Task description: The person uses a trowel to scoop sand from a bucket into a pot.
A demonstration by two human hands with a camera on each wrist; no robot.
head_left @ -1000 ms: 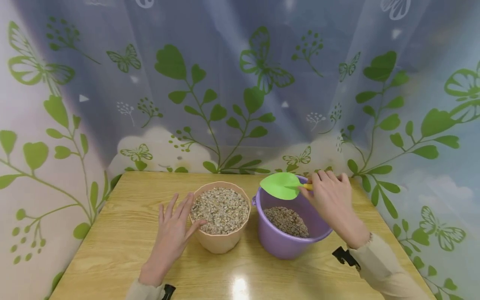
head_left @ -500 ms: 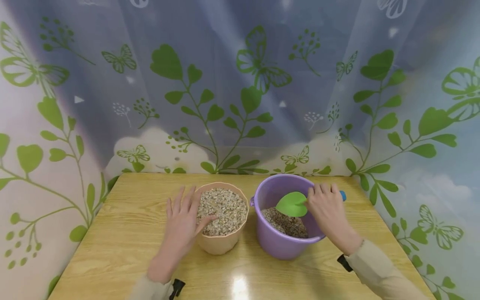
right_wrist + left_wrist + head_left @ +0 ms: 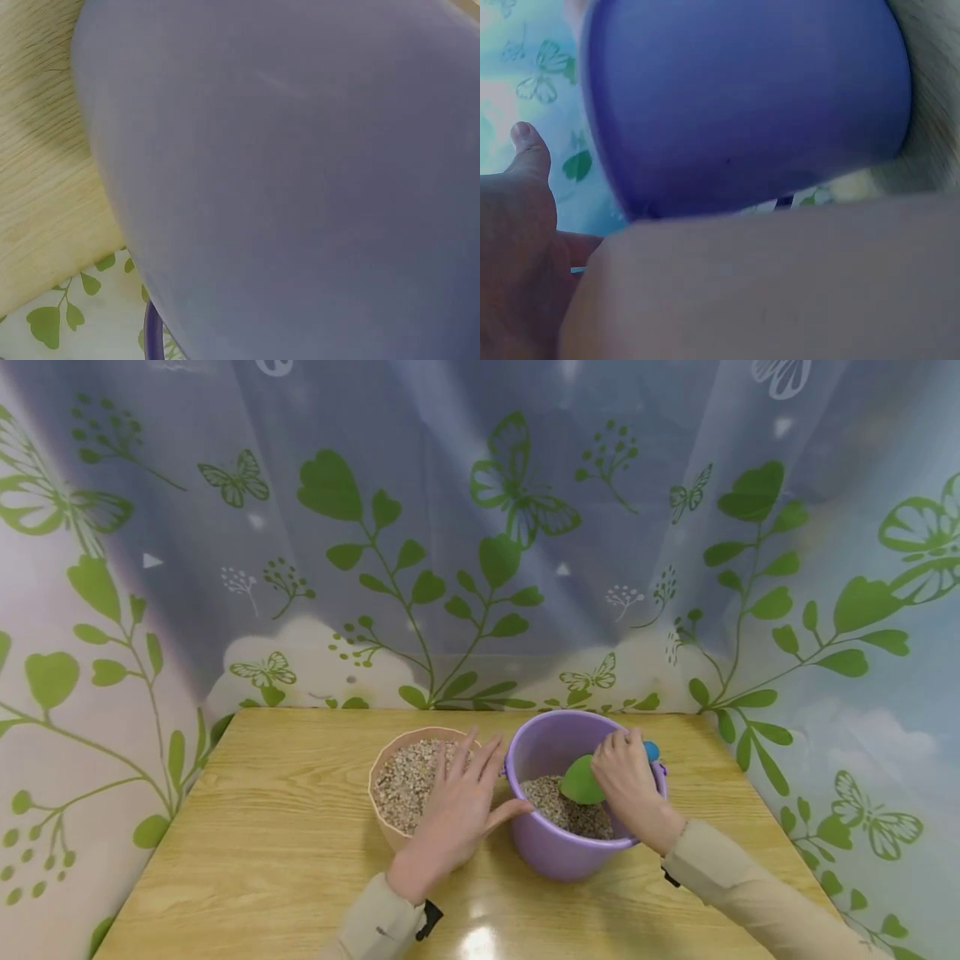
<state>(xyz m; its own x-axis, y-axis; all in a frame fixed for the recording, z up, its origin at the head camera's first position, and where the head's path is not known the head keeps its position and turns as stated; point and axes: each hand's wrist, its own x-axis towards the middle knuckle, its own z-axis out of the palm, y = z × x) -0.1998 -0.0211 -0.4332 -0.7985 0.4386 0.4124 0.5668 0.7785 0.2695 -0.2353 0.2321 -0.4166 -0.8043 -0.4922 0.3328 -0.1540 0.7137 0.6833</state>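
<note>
In the head view my right hand [image 3: 626, 781] grips a small trowel with a green blade [image 3: 582, 781] and a blue handle end [image 3: 652, 750]. The blade dips into the purple bucket [image 3: 551, 856], right at the brown grain [image 3: 558, 806] lying in its bottom. My left hand [image 3: 457, 810] spreads straight fingers above the peach pot [image 3: 381, 752], which is filled with pale mixed grain [image 3: 405, 781]. Its thumb reaches to the bucket's near left rim. From the left wrist, the hand [image 3: 514, 247] appears beside the bucket [image 3: 742, 97]. Bucket wall [image 3: 285, 172] fills most of the right wrist view.
Pot and bucket stand side by side on a wooden table [image 3: 277, 810]. A curtain [image 3: 420, 527] printed with green leaves and butterflies closes off the back and both sides. The bucket's purple handle [image 3: 154, 330] hangs at its side.
My right hand has lowered the trowel from above the bucket's rim down into it. The left hand has moved right, from the pot's left side across it toward the bucket.
</note>
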